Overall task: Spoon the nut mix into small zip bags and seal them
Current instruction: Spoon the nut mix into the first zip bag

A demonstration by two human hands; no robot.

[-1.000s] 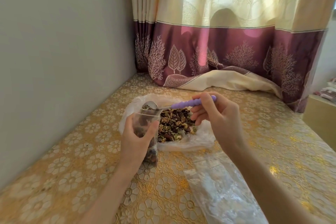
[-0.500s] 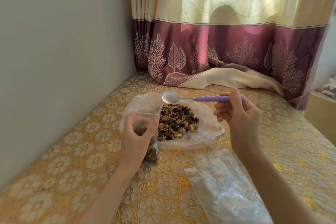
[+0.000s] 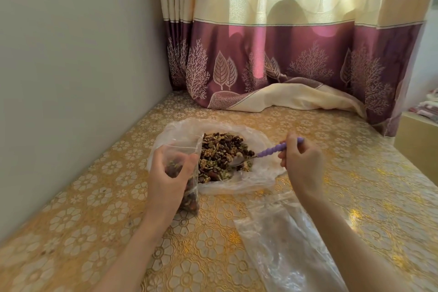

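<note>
A pile of nut mix lies on an opened clear plastic bag in the middle of the table. My left hand grips a small zip bag upright beside the pile, its mouth open and its lower part filled with nuts. My right hand pinches the purple handle of a spoon. The spoon's metal bowl is down in the right edge of the nut mix.
A gold flower-patterned cloth covers the table. Several empty clear bags lie at the front, under my right forearm. A grey wall runs along the left. A cream and purple curtain hangs at the back, its hem on the table.
The spoon was at the small bag's mouth, then lifted empty to the right. My right hand has now lowered it into the nut pile. My left hand keeps holding the small bag.
</note>
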